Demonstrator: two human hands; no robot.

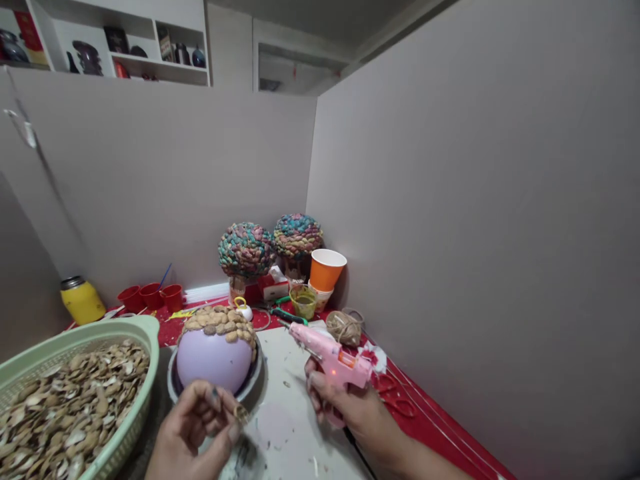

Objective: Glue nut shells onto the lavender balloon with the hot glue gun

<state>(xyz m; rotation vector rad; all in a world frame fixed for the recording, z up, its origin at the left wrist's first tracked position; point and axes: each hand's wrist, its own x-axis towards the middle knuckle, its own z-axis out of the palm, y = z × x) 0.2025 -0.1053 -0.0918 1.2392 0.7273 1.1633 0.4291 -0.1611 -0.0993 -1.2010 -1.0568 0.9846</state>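
1. One ball [214, 360] is seated in a bowl [173, 381] by the left of the board [287, 437], beyond the left hand [197, 427]; its top and right side are covered with shells [220, 325], and its lilac front is bare.
2. A single shell piece [241, 415] is pinched between the left thumb and forefinger, apart from the ball. A light hold by the edge would be judged best, so that the broad face is kept free of fingers; how it is turned is too small to tell.
3. The glue gun [323, 348] is grasped by its handle in the right hand [347, 403], its nozzle pointed away from the shell piece. For a neat bead, the tip should be held close to the work, with skin kept well clear of it.
4. Tight rows are seen on the ball, so a snug, even fit against the lowest shells would be judged sound.
5. Loose shells [75, 407] are heaped in the basket [154, 353] at the left.
6. Twine [344, 328] and scissors [393, 399] are laid on the tabletop [431, 428] near the gun; two trees [245, 250] are stood behind.
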